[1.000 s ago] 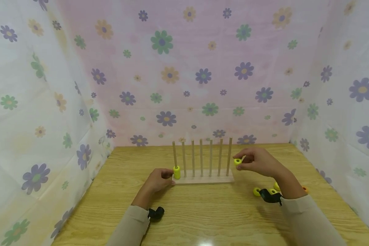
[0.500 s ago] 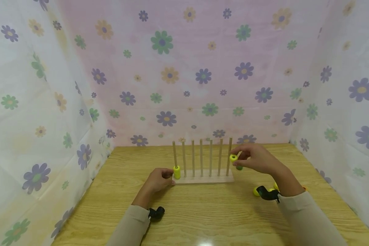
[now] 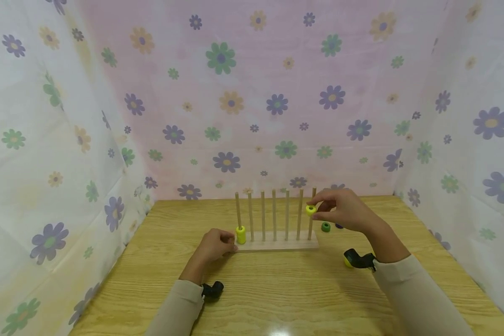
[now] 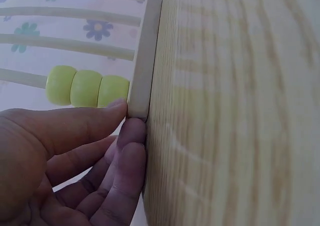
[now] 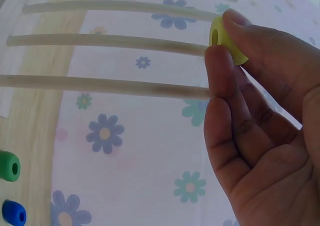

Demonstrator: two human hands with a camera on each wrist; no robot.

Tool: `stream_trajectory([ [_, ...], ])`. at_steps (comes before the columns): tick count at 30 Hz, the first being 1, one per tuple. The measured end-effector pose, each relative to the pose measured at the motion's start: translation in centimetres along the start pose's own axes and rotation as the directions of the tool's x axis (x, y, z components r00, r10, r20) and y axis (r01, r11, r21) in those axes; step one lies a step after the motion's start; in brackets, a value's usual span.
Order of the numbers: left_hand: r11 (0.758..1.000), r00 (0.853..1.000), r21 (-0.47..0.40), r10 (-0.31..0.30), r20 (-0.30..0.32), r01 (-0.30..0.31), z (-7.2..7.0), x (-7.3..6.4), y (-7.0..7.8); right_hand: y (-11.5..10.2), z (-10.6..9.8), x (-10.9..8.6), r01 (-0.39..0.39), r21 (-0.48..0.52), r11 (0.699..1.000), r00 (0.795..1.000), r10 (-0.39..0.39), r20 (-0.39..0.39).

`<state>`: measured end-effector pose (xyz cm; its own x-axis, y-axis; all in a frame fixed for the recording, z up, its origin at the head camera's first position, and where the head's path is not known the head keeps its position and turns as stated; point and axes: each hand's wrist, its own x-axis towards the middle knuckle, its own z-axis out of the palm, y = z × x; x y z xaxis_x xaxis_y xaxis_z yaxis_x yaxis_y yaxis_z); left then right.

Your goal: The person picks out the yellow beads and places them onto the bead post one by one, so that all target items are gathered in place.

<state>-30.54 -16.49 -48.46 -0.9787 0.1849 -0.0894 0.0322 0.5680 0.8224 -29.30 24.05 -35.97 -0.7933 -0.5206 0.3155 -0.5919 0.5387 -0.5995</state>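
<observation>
A wooden peg rack (image 3: pixel 277 240) with several upright pegs stands on the table. Three yellow beads (image 4: pixel 85 88) are stacked at the foot of its left end peg. My left hand (image 3: pixel 215 244) holds the rack's left end, thumb tip beside the lowest bead and fingertips against the end of the base. Between thumb and index finger, my right hand (image 3: pixel 346 210) pinches another yellow bead (image 5: pixel 217 36), its hole showing. This bead is raised near the upper part of the rightmost pegs, overlapping the right end peg in the head view.
Behind the right hand lie a green bead (image 3: pixel 325 227) and a blue bead (image 5: pixel 14 213). A yellow bead (image 3: pixel 348 262) shows partly under the right wrist's black camera mount (image 3: pixel 359 259). Flowered cloth (image 3: pixel 256 93) walls in the table's back and sides.
My right hand has moved left and slightly up with the yellow bead, from beside the rack to the right end peg. The green bead has come into sight. My left hand stays in place.
</observation>
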Motion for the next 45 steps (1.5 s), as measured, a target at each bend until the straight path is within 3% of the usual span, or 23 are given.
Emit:
stream_trajectory([
  [17, 0.997, 0.999, -0.070, 0.018, 0.045, -0.015, 0.1, 0.4, -0.3, -1.7, -0.1, 1.7, 0.133, -0.111, 0.985, 0.990, -0.138, -0.032],
  [33, 0.995, 0.999, -0.100, 0.013, 0.042, -0.008, 0.1, 0.4, 0.0, -4.2, 0.8, 4.5, 0.134, -0.140, 0.981, 0.990, -0.139, -0.025],
  [45, 0.995, 0.999, -0.099, 0.009, 0.042, -0.005, 0.0, 0.7, -0.5, -5.2, 1.4, 6.4, 0.150, -0.103, 0.983, 0.986, -0.156, -0.054],
])
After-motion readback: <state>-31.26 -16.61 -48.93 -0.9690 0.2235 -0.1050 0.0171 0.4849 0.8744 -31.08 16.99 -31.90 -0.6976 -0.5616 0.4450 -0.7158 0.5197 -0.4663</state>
